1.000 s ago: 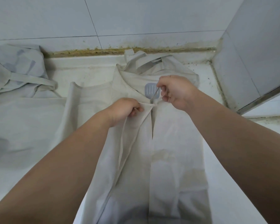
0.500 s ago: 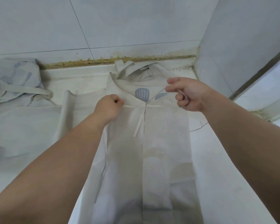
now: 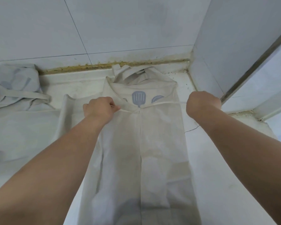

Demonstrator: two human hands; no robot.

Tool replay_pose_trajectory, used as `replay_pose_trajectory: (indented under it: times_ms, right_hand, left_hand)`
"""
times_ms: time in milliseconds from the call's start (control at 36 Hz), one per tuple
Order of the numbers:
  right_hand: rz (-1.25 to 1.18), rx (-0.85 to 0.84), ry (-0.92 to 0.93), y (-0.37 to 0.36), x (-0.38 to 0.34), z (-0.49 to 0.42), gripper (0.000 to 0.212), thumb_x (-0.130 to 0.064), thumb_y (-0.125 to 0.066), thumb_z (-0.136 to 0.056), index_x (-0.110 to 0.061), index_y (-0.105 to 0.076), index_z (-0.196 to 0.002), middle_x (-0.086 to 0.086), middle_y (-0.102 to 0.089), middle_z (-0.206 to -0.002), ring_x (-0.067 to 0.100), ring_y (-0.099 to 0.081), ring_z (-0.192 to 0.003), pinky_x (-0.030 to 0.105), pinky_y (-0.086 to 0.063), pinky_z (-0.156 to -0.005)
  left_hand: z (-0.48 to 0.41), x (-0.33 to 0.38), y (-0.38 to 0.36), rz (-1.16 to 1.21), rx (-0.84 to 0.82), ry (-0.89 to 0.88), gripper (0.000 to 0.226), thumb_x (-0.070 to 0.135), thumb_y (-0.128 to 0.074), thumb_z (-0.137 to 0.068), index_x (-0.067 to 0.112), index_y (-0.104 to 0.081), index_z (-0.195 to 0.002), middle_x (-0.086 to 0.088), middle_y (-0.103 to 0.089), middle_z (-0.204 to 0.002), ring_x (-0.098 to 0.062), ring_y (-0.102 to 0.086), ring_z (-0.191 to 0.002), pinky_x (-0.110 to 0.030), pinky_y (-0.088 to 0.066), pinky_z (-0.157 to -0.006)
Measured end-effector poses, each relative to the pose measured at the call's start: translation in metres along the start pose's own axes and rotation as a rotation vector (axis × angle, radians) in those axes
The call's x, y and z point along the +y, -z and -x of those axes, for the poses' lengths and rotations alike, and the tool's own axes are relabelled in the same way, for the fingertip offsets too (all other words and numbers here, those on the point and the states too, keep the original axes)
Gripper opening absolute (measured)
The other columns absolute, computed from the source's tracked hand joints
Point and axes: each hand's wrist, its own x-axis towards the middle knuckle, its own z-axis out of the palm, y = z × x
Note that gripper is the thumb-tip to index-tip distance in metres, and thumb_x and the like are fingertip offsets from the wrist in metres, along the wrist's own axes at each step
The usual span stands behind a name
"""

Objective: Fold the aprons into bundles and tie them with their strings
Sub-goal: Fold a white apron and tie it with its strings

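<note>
I am seeing the apron (image 3: 141, 143) lying folded lengthwise on the white desk (image 3: 217, 184), near the tiled wall (image 3: 104, 26). My left grip (image 3: 99, 109) and right grip (image 3: 202, 103) are each closing fist-tight on one end of its string (image 3: 162, 103), stretching it taut across the fold. A second apron (image 3: 15, 88) is lying crumpled at left.

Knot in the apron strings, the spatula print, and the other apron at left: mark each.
Knot (image 3: 139, 110), head view, where the strings meet.
Spatula print (image 3: 138, 98), head view, slotted blade.
Other apron (image 3: 15, 85), head view, bunched top.
</note>
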Motion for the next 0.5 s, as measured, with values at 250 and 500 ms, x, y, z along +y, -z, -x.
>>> replay_pose_trajectory:
  times_ms: [250, 500]
  right_hand:
    - [-0.229, -0.161, 0.037, -0.028, -0.011, -0.001, 0.013, -0.007, -0.043, -0.086, -0.010, -0.036, -0.097, 0.004, -0.040, -0.076, 0.025, -0.048, -0.080, 0.034, -0.040, -0.067]
    - [-0.398, -0.163, 0.381, -0.040, -0.055, -0.003, 0.060, -0.024, -0.045, -0.096, -0.022, -0.015, -0.149, 0.015, -0.055, -0.124, 0.032, -0.053, -0.111, 0.032, -0.040, -0.080]
  left_hand:
    - [0.001, -0.011, 0.006, -0.355, 0.032, -0.082, 0.027, 0.033, -0.040, -0.100, 0.031, -0.064, -0.112, -0.004, -0.059, -0.112, -0.028, -0.048, -0.110, -0.034, -0.036, -0.085]
    - [-0.007, -0.027, 0.005, -0.190, -0.037, -0.035, 0.028, 0.015, -0.045, -0.095, 0.023, -0.064, -0.114, -0.007, -0.062, -0.119, -0.029, -0.058, -0.109, -0.029, -0.039, -0.074]
